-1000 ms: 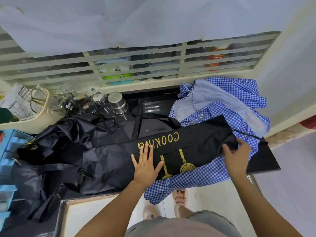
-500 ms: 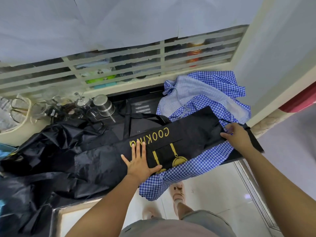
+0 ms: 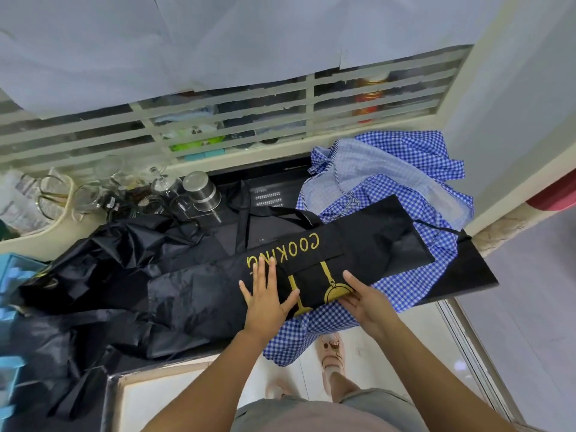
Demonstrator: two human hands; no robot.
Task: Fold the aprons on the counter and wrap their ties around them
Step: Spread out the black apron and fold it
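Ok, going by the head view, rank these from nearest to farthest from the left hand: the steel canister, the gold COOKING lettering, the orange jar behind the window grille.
1. Gold COOKING lettering on the black apron: right at the fingertips of the left hand.
2. Steel canister: farther back and to the left.
3. Orange jar: behind the window grille, far back on the right.

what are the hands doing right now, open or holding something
Left hand: open, pressed flat on the apron.
Right hand: thumb on the apron's near edge, fingers at that edge; whether it grips cannot be told.
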